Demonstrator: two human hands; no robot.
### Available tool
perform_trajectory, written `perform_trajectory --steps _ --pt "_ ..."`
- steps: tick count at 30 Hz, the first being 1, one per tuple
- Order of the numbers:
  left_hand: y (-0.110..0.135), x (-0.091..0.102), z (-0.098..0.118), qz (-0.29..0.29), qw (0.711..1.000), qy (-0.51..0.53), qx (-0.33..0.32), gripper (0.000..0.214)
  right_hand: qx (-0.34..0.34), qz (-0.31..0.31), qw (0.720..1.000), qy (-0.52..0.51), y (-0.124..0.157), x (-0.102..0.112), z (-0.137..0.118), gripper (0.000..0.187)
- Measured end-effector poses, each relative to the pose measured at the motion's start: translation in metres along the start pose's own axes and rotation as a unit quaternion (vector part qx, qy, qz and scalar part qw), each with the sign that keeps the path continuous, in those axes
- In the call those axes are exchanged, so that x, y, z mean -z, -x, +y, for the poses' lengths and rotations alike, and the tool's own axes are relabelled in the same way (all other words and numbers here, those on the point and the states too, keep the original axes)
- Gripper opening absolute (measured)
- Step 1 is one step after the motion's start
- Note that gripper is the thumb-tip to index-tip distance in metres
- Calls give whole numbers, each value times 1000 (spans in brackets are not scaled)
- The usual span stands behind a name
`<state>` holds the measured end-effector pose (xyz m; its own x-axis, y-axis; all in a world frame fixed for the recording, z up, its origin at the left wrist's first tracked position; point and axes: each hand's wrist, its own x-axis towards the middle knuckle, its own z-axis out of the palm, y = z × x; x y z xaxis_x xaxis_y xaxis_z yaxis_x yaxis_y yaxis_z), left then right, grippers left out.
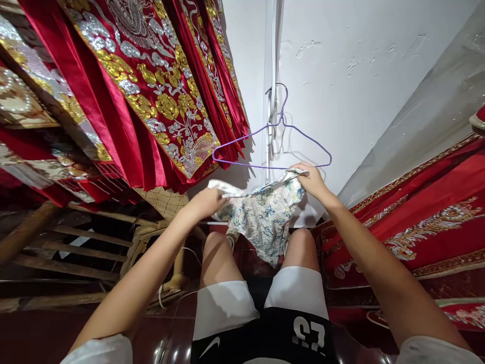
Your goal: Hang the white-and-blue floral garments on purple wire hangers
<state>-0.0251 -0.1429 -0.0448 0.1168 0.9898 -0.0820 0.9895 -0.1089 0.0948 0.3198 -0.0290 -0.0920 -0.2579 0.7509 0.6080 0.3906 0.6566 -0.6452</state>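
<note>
Left grip [214, 202]: fingers closed on the garment's upper edge, beside a plain white section. Right grip [312, 182]: thumb and fingers pinching the opposite upper corner, just below the hanger's lower bar; contact with the bar cannot be determined. Garment [261, 217]: light fabric, blue-green and yellowish print, creased, suspended between both hands, lower end drooping between the knees. Purple hanger [281, 120]: hooked at a pale vertical strip against the white wall [333, 101], which is scuffed. Red embroidered cloth [162, 76] hangs at left, above a wooden chair [147, 231]; more red cloth stands at right. Floor [170, 328]: dark, glossy tile.
</note>
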Motion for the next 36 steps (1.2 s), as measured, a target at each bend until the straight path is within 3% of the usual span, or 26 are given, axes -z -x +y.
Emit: perform_trajectory --steps 4,8,10,13,15,16,18,20,22,26,31,36 --pt "-21 34 -2 197 977 80 -15 25 7 12 998 67 0 28 -11 13" --pt "-41 62 6 294 950 103 6 18 28 -17 997 64 4 29 -29 13" --pt "-51 69 8 263 961 89 17 18 30 -28 997 62 8 23 -36 14" --pt "-64 67 2 85 993 60 56 27 24 -25 996 85 14 17 -42 11" --pt "-66 60 -6 18 996 49 66 26 24 -18 996 88 16 17 -42 11" --pt "-65 57 -10 33 996 48 62 21 25 -16 996 87 16 17 -42 12" --pt "-61 53 -17 136 988 62 39 15 23 -17 996 89 15 18 -43 11" --pt "-57 56 -18 232 969 82 -1 36 19 -22 995 97 14 19 -44 14" --pt "-57 63 -13 272 956 91 -63 50 13 -30 994 100 15 18 -47 16" --pt "-71 74 8 267 944 81 -178 48 9 -57 996 75 18 15 -56 14" --pt "-94 67 10 279 942 91 -162 42 24 -70 997 19 19 28 -67 42" --pt "-104 57 -4 290 938 96 -165 36 -11 86 996 -1 20 64 -58 85"
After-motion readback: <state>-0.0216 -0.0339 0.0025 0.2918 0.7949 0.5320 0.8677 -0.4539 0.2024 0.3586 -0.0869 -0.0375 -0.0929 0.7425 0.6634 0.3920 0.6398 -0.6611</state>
